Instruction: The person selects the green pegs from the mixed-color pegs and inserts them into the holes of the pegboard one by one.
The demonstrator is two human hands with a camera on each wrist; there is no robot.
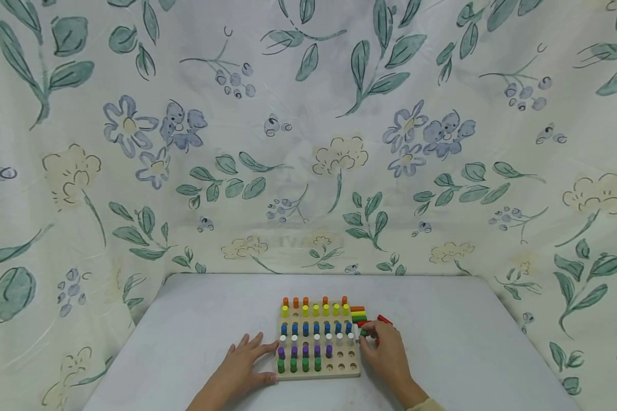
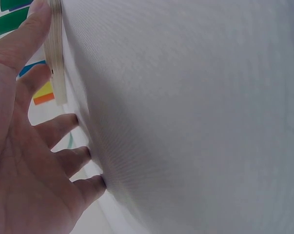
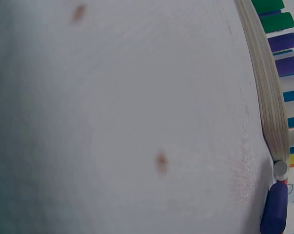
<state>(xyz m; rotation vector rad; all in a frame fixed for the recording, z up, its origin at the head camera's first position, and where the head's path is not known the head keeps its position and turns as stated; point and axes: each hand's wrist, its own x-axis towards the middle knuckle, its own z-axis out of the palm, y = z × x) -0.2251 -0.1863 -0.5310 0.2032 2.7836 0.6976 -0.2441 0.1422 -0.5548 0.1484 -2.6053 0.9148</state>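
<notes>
A wooden pegboard lies on the table with rows of orange, yellow, blue, white, purple and green pegs standing in it. Spread beside its left edge, my left hand touches the board with thumb and index finger; its other fingertips rest on the table in the left wrist view. My right hand is at the board's right edge, pinching a green peg between thumb and fingers. In the right wrist view that hand is out of sight. A purple peg and a white peg appear by the board's corner there.
Loose pegs lie along the board's right side, among them an orange peg, a yellow peg and a red peg. Holes show at the front right of the board. Behind the white table hangs a floral curtain.
</notes>
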